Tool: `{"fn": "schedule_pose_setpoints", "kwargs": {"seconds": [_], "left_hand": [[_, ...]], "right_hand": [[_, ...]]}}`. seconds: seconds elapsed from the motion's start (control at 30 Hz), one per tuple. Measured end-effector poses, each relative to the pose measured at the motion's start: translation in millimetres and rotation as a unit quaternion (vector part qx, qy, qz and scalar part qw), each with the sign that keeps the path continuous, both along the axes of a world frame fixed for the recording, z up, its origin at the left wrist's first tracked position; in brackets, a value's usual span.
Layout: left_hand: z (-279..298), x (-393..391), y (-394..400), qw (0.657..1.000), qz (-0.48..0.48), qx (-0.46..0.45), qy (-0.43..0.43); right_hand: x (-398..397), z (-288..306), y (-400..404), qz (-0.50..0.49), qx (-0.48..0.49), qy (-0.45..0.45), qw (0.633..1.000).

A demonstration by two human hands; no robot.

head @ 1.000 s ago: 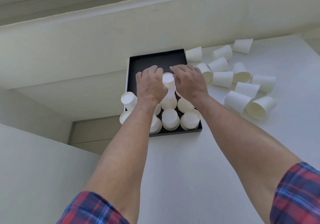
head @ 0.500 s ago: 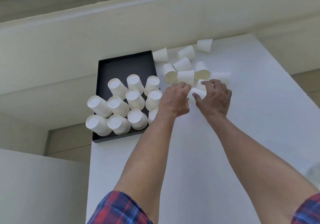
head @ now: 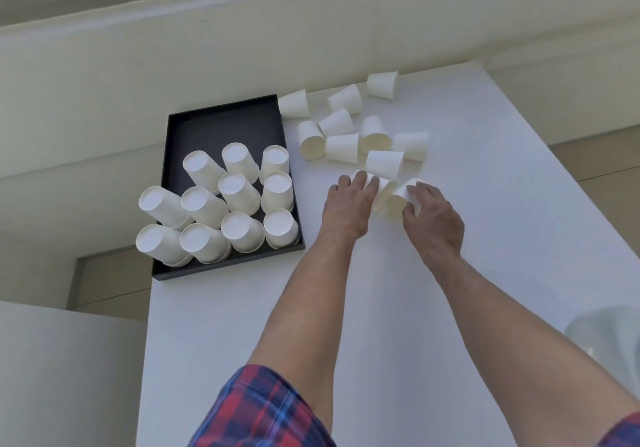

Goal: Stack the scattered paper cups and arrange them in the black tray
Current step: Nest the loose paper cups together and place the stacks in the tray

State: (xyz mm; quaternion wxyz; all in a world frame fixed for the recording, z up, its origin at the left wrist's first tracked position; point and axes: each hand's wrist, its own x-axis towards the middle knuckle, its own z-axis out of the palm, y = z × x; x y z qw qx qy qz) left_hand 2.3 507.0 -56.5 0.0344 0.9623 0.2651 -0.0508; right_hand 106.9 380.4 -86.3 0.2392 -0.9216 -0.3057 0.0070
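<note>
On table, right of tray: both my hands sit on loose paper cups (head: 348, 147)
left hand (head: 348, 204): fingers curled over one fallen cup
right hand (head: 431, 216): gripping another cup (head: 398, 199) by its wall
black tray (head: 221, 117): upside-down stacks fill near half
handling: likely light, thin, crushable; hold mid-wall gently, nest mouth over base

No readable text, labels, brands or numbers anywhere, paper cups (head: 239, 192) plain white with blank bases, black tray (head: 221, 124) unmarked, tabletop (head: 485, 239) bare of print, plaid sleeve (head: 256, 412) pattern only
</note>
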Motion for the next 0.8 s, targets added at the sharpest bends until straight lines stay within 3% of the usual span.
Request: {"fn": "schedule_pose_setpoints", "kwargs": {"seconds": [0.13, 0.27, 0.47, 0.7, 0.8], "left_hand": [[1.1, 1.6, 3.2, 1.0, 0.012, 0.015, -0.015], [-0.6, 1.4, 8.4, 1.0, 0.014, 0.012, -0.018], [-6.9, 1.5, 2.7, 0.999, -0.015, 0.005, 0.029], [-11.9, -6.3, 7.3, 0.999, -0.031, -0.025, 0.005], [-11.2, -9.3, 9.3, 0.998, -0.045, -0.031, 0.005]], "right_hand": [[0.1, -5.6, -9.7, -0.024, 0.114, 0.016, 0.993], [4.1, -9.3, -18.8, -0.027, 0.229, 0.106, 0.967], [8.0, -17.9, -20.9, -0.041, 0.225, 0.257, 0.939], [-2.8, -25.6, -5.4, -0.026, 0.215, 0.309, 0.926], [-8.3, -24.9, 6.0, -0.01, 0.174, 0.296, 0.939]]}}
